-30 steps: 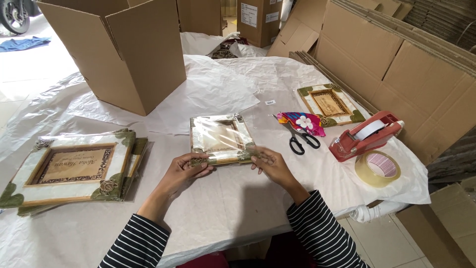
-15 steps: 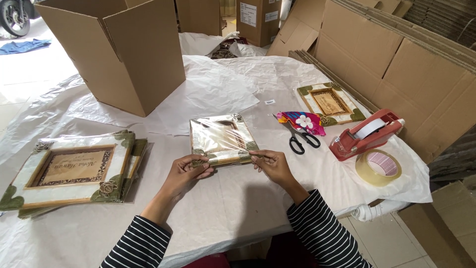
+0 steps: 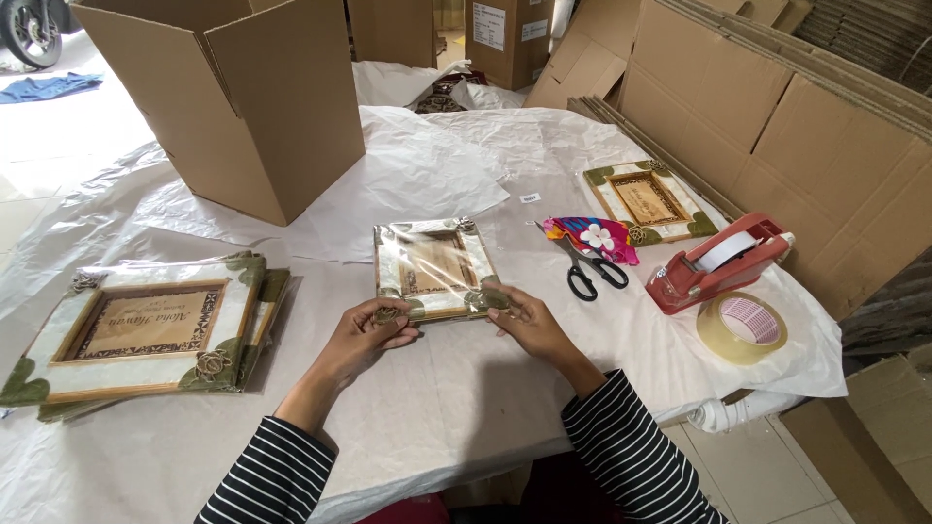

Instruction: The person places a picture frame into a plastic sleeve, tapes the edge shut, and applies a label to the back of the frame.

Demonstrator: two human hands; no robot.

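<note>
A person's left hand and right hand grasp the near corners of a small plastic-wrapped frame lying flat on the paper-covered table. Larger frames are stacked to the left; scissors, a red tape dispenser and a tape roll lie to the right, an open carton behind.
</note>
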